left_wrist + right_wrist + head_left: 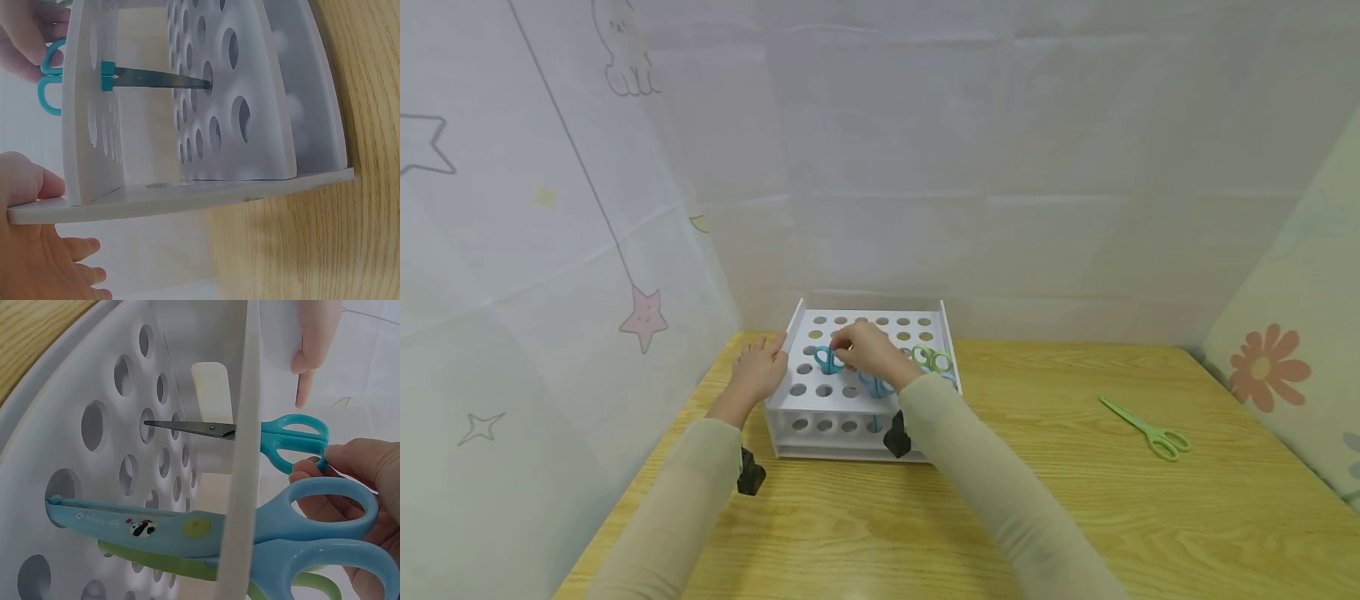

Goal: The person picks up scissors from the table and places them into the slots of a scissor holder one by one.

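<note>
Toward the left of the white two-tier rack point(786, 403), teal scissors point(824, 365) stand point down through a hole in its top board. My right hand point(868, 348) pinches one of their handle loops between thumb and fingers. In the right wrist view, the metal blades point(194, 428) reach down to a hole in the lower board. My left hand point(758, 368) holds the rack's left side panel point(187, 203), thumb on the inner side and fingers outside. Light blue scissors point(150, 531) stand in the rack close to my right hand, with green scissors point(931, 358) behind them.
Another pair of green scissors point(1157, 437) lies on the wooden table point(1037, 500) to the right, blades pointing away to the left. A printed cloth point(550, 333) hangs along the left side, and a pale cloth point(1000, 208) hangs behind the rack.
</note>
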Demonstrator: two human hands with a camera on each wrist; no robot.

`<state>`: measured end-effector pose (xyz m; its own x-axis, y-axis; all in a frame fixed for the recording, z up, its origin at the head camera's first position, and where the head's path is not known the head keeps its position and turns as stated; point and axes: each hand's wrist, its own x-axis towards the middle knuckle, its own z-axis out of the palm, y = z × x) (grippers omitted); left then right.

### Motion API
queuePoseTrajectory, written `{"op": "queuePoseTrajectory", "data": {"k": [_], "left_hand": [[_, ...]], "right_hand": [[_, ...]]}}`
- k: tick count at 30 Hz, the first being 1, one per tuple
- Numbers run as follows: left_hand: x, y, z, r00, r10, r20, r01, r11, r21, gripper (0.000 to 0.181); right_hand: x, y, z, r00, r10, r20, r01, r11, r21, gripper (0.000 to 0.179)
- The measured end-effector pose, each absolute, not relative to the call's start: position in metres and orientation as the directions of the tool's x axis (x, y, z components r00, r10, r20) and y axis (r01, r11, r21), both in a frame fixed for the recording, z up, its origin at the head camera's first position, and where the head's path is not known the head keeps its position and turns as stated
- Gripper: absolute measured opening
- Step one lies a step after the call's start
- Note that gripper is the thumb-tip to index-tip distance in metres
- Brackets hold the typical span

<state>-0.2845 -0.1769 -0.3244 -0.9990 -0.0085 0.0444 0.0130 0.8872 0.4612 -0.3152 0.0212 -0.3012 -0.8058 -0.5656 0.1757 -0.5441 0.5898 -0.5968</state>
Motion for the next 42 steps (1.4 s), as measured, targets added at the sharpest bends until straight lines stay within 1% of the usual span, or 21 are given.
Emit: {"op": "queuePoseTrajectory", "data": {"k": [13, 21, 27, 31, 39, 42], "left_hand": [[-0.286, -0.177, -0.326, -0.999, -0.007, 0.043, 0.014, 0.885, 0.466, 0.053], [-0.285, -0.177, -0.325, -1.0, -0.011, 0.024, 0.002, 0.882, 0.472, 0.053], [-0.284, -0.177, -0.323, -1.0, -0.009, 0.016, -0.001, 0.88, 0.475, 0.053], [-0.285, -0.177, -0.323, -1.0, -0.008, 0.022, 0.004, 0.882, 0.471, 0.054], [-0.285, -0.177, -0.324, -0.999, -0.005, 0.034, 0.011, 0.891, 0.454, 0.053], [-0.285, -0.177, -0.324, -0.999, -0.011, 0.033, 0.005, 0.89, 0.455, 0.053]], "right_hand": [[-0.314, 0.021, -0.302, -0.796, -0.582, 0.168, -0.561, 0.605, -0.565, 0.014], [-0.313, 0.021, -0.301, -0.805, -0.562, 0.189, -0.557, 0.607, -0.566, 0.012], [-0.312, 0.029, -0.298, -0.819, -0.536, 0.203, -0.534, 0.586, -0.61, 0.022], [-0.311, 0.036, -0.293, -0.831, -0.513, 0.217, -0.52, 0.575, -0.631, 0.022], [-0.31, 0.051, -0.285, -0.858, -0.467, 0.213, -0.444, 0.468, -0.764, 0.023], [-0.31, 0.057, -0.283, -0.869, -0.446, 0.215, -0.42, 0.435, -0.797, 0.024]]}}
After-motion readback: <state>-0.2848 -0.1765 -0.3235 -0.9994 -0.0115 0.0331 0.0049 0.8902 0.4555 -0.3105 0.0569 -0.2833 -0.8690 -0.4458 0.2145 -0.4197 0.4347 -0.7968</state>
